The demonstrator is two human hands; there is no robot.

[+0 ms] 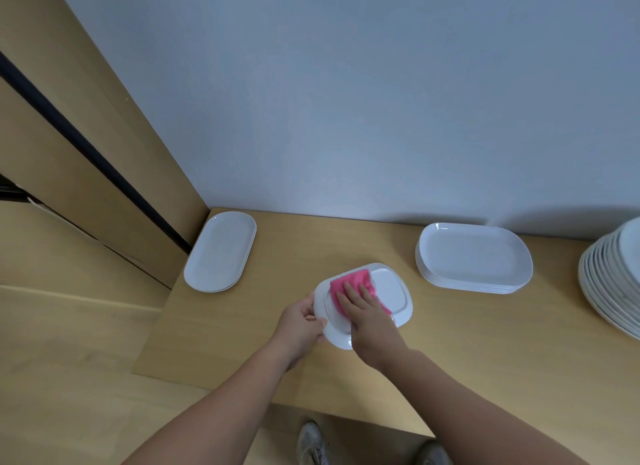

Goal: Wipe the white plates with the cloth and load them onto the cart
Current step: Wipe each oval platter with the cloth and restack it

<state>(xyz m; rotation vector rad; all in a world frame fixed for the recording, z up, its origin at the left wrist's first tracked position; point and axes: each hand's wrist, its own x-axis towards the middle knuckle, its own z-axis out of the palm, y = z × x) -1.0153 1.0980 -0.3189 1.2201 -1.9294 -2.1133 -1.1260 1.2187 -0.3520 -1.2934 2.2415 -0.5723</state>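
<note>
Beneath the straight fingers (350, 296) of the right hand (374, 326), a pink cloth (353, 280) is lying spread on a white plate (393, 293). The flat hand is pressing down on the cloth and clasping nothing. Just left of those fingers, the left hand (303, 324) is gripping the plate's near left rim, its fingers curling round the edge. The plate is sitting over the wooden desk (450, 353); whether it is lying flat or tipping up a little, I cannot tell. Beyond the right fingers and off to their right, a stack of rectangular plates (474, 256) is standing near the wall (346, 100). Farther right still, a taller pile of round plates (609, 274) is showing partly at the frame's edge. Well to the left of the left fingers, a low stack of oval plates (218, 253) is resting in the desk's corner. Below both forearms, two grey shoes (311, 444) are showing on the floor.
</note>
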